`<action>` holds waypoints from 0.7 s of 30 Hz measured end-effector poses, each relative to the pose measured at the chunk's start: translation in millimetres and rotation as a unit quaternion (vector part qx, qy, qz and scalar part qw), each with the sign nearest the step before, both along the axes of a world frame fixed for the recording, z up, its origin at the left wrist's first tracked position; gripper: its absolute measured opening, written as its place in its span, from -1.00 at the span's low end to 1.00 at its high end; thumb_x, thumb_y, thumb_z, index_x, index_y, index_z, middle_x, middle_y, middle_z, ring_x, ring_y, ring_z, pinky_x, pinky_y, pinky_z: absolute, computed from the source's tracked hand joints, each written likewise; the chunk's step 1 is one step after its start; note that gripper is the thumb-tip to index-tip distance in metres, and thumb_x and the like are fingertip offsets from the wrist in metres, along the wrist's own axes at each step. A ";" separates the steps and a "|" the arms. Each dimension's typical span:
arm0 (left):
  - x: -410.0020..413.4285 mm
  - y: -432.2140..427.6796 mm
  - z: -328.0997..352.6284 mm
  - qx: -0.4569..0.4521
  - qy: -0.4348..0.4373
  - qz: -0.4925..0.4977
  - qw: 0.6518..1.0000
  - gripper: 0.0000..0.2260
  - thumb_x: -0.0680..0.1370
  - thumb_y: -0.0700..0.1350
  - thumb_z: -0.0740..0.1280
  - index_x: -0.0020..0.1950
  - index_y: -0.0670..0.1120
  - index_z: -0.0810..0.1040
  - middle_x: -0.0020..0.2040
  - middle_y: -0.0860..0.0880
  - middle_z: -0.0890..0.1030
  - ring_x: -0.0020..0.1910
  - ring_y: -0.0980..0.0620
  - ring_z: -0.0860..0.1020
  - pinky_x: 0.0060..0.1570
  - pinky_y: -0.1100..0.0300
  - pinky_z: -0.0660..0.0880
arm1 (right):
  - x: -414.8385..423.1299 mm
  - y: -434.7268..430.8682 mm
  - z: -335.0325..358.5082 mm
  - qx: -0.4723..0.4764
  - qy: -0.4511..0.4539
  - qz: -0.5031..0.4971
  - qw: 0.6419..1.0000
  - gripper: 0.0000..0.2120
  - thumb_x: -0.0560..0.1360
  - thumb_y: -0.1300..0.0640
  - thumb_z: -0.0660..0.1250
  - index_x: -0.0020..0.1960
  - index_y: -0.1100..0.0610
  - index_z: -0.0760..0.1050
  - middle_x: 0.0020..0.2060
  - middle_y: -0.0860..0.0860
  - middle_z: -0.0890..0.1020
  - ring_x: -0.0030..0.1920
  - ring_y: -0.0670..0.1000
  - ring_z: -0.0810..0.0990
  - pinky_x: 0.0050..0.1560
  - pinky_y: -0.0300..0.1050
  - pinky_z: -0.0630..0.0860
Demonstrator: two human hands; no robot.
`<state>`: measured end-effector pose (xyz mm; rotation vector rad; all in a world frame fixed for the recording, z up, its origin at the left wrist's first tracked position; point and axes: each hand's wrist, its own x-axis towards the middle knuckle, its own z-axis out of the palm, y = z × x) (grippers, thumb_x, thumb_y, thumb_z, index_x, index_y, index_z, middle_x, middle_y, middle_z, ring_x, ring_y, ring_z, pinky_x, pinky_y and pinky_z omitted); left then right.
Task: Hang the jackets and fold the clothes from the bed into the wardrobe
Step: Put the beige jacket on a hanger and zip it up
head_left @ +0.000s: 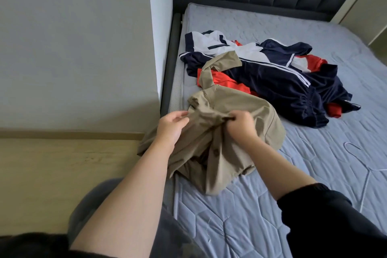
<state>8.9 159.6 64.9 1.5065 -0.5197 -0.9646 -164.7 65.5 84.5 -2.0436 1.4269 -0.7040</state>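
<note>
Both hands hold the khaki button-up jacket (228,132) above the near edge of the bed (314,174). The right hand (240,123) is curled into a fist with a bunch of the cloth gathered inside it. The left hand (173,124) pinches a fold between thumb and fingertips, just across from the right, fingers only loosely bent.

The step looks like finding the collar and shoulders so the jacket can go on a hanger. To do it well, each grip should work outward along the top seam until the 2 shoulders are found, then lift so the body hangs straight below the hands; 1 sleeve trails away from the grip toward the navy, white and red track jacket (272,73) lying beyond, and may drag it.

A thin white wire hanger (365,170) seems to lie on the mattress right of the right hand. Both forearms reach forward, bare, wrists slightly raised.
</note>
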 end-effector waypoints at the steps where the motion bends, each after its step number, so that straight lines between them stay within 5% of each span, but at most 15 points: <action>1: 2.9 0.5 -2.7 0.032 -0.039 0.006 0.999 -0.82 0.50 -0.25 0.35 0.03 -0.04 0.63 0.00 -0.08 0.67 -0.01 -0.01 0.61 0.06 0.16 0.52 | -8.1 -8.6 4.4 0.017 -0.055 -0.101 0.993 -0.84 0.35 0.36 0.21 -0.34 0.18 0.48 -0.44 0.01 0.48 -0.27 0.06 0.47 -0.33 -0.13 0.28; 3: 6.7 2.5 -9.0 0.135 -0.132 -0.020 0.982 -0.72 0.51 -0.24 0.30 0.19 -0.07 0.59 0.21 -0.13 0.59 0.15 -0.09 0.55 0.20 0.12 0.44 | -27.7 -24.3 9.6 0.063 -0.097 -0.254 0.960 -0.83 0.39 0.33 0.19 -0.16 0.17 0.53 -0.25 0.05 0.59 -0.09 0.13 0.56 -0.20 -0.18 0.33; 5: 5.6 6.5 -16.8 0.264 -0.249 -0.131 0.923 -0.63 0.53 -0.14 0.25 0.35 -0.09 0.48 0.35 -0.13 0.47 0.30 -0.14 0.45 0.30 0.10 0.36 | -39.0 -33.0 7.8 0.074 -0.013 -0.290 0.954 -0.65 0.41 0.30 0.21 0.18 0.17 0.48 0.11 0.13 0.57 0.18 0.18 0.50 0.06 -0.14 0.34; 8: -3.5 15.1 -26.1 0.385 -0.370 -0.224 0.816 -0.59 0.56 0.03 0.24 0.36 -0.11 0.44 0.35 -0.15 0.46 0.30 -0.16 0.45 0.17 0.11 0.38 | -27.6 -24.7 3.5 -0.042 0.085 -0.167 0.981 -0.45 0.38 0.28 0.26 0.36 0.21 0.30 0.30 0.18 0.38 0.34 0.20 0.30 0.34 -0.02 0.21; 10: -5.3 16.7 -28.7 0.431 -0.368 -0.205 0.798 -0.61 0.57 -0.01 0.27 0.35 -0.15 0.44 0.33 -0.16 0.47 0.28 -0.17 0.46 0.13 0.08 0.40 | -8.7 -11.4 -1.4 -0.136 0.101 0.005 0.986 -0.43 0.32 0.29 0.30 0.34 0.21 0.36 0.28 0.16 0.42 0.33 0.19 0.32 0.36 0.00 0.19; 13: -1.8 13.2 -26.0 0.386 -0.344 -0.125 0.847 -0.71 0.57 -0.14 0.25 0.27 -0.16 0.52 0.26 -0.17 0.54 0.22 -0.19 0.50 0.14 0.06 0.43 | 20.1 12.9 -15.9 -0.107 0.196 0.263 0.938 -0.34 0.32 0.13 0.39 0.41 0.14 0.35 0.39 0.10 0.38 0.41 0.14 0.30 0.42 0.04 0.20; 15: 0.7 9.4 -20.0 0.258 -0.340 -0.063 0.902 -0.75 0.54 -0.23 0.26 0.19 -0.16 0.60 0.18 -0.17 0.60 0.17 -0.18 0.54 0.13 0.11 0.43 | 33.4 23.0 -28.9 -0.034 0.275 0.312 0.909 -0.31 0.38 -0.03 0.39 0.46 0.05 0.27 0.39 0.06 0.38 0.37 0.09 0.35 0.34 0.02 0.32; 18: 4.2 7.2 -7.3 0.062 -0.269 0.047 0.960 -0.76 0.51 -0.34 0.26 0.07 -0.15 0.65 0.08 -0.11 0.65 0.06 -0.07 0.59 0.07 0.26 0.43 | 44.1 16.9 -28.5 -0.009 0.218 0.224 0.950 -0.77 0.48 0.11 0.29 0.10 0.15 0.58 0.03 0.17 0.64 0.09 0.18 0.58 0.03 -0.07 0.45; 21: 7.2 4.8 -5.2 0.003 -0.200 0.083 0.976 -0.62 0.53 -0.37 0.23 0.29 -0.05 0.49 0.28 -0.01 0.48 0.17 0.08 0.50 0.12 0.30 0.37 | 39.8 -11.4 2.8 0.021 0.028 0.015 0.999 -0.81 0.45 0.37 0.19 -0.13 0.30 0.59 -0.15 0.21 0.65 -0.08 0.14 0.60 -0.10 -0.08 0.45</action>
